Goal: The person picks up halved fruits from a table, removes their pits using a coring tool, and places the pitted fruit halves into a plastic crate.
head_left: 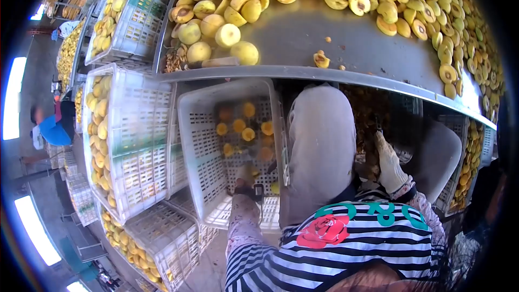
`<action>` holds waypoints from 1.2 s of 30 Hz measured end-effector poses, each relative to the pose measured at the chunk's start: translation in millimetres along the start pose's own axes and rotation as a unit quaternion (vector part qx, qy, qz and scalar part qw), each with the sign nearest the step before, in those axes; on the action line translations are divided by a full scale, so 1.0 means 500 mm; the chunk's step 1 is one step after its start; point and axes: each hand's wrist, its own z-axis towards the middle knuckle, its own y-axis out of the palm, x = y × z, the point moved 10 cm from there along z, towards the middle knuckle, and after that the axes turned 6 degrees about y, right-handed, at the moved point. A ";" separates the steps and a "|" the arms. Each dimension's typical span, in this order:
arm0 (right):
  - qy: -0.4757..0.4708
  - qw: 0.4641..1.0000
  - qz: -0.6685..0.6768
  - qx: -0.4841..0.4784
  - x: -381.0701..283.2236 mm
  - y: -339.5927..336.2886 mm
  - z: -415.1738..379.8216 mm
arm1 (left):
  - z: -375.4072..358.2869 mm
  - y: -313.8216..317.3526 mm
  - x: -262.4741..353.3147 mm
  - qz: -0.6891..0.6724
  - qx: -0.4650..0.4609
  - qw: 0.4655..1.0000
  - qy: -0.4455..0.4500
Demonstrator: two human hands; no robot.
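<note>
My left hand (246,186), dark and blurred, reaches over the near end of a white plastic crate (197,140). Several yellow fruit halves (248,134) lie spread over its bottom. What this hand holds, if anything, is hidden by the blur. Beyond my raised knee, my right hand (391,163) wears a whitish glove stained at the fingers. It hangs beside my leg near a dark space under the table, fingers drawn together. I cannot make out what is in them.
A metal table (303,32) with a raised edge bears heaped yellow stone-fruit halves (389,8). Filled white crates (138,140) are stacked at left. A person in blue (55,127) bends farther off. Another fruit-filled crate (466,170) stands at right.
</note>
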 end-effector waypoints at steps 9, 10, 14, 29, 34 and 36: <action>-0.146 0.948 -0.280 0.031 -0.017 -0.058 0.056 | 0.240 -0.274 0.091 -0.081 0.294 0.903 -0.304; -0.143 0.951 -0.271 0.044 -0.027 -0.045 0.050 | 0.244 -0.259 0.075 -0.074 0.297 0.897 -0.318; -0.045 0.924 -0.380 0.017 0.006 -0.097 0.087 | 0.313 -0.178 0.055 0.109 0.133 0.951 -0.255; -0.130 0.784 -0.607 -0.014 0.014 -0.061 0.106 | 0.082 -0.177 -0.154 -0.006 0.154 0.891 -0.428; -0.068 0.804 -0.591 0.008 0.029 -0.088 0.124 | 0.069 -0.165 -0.139 -0.037 0.177 0.886 -0.427; -0.081 0.816 -0.572 0.019 0.013 -0.058 0.096 | 0.078 -0.149 -0.101 0.051 0.141 0.885 -0.440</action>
